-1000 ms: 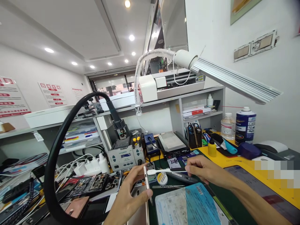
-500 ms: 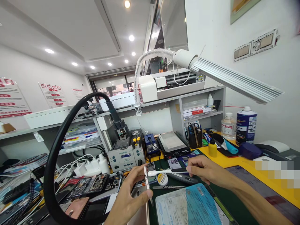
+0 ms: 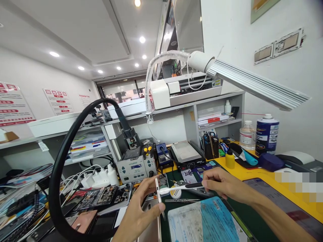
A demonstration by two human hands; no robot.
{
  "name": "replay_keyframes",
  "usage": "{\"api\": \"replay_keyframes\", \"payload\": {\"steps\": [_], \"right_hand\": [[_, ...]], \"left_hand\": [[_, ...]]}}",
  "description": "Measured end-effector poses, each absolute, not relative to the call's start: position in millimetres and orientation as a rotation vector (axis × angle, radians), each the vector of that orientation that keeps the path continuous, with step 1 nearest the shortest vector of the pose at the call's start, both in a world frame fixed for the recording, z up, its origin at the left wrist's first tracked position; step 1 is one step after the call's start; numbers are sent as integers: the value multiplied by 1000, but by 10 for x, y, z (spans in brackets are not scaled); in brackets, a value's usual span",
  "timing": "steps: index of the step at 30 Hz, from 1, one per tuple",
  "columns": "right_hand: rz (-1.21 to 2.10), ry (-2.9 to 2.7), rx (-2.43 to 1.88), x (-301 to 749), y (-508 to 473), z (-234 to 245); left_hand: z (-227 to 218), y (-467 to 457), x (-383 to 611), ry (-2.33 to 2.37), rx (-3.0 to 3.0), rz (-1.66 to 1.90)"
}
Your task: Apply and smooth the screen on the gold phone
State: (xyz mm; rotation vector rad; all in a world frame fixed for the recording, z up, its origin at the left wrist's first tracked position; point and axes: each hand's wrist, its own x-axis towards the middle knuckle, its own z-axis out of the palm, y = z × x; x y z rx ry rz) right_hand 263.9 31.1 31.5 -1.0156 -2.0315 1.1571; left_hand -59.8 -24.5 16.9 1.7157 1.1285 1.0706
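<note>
My left hand (image 3: 140, 206) is closed round a phone (image 3: 158, 190), held on edge with its white bottom edge and port holes toward me. Between the thumb and fingers of my right hand (image 3: 217, 181) is a toothbrush (image 3: 180, 188) with a black handle and white head. Its head lies against or very close to the phone's edge; contact is hard to confirm. Below the brush lie metal tweezers (image 3: 182, 200) and a small round container (image 3: 176, 193) with a white and yellow label. A worn blue and white pad (image 3: 204, 220) lies in front of my right hand.
A thick black hose (image 3: 54, 168) arcs across the left side, near my left arm. Several circuit boards and phone parts (image 3: 97, 198) crowd the left bench. A soldering station (image 3: 136, 168) stands behind. At right are a yellow bottle (image 3: 229, 159) and a spray can (image 3: 267, 134).
The toothbrush head has shifted slightly left and down, closer to the phone's edge, and the brush is tilted more. My left hand holds the phone almost still. The view has moved slightly.
</note>
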Motion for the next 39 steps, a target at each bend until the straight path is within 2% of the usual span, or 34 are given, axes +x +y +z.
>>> {"api": "replay_keyframes", "payload": {"steps": [39], "right_hand": [[1213, -2020, -977, 2663, 308, 298]], "left_hand": [[204, -267, -597, 1119, 1741, 1054]]}}
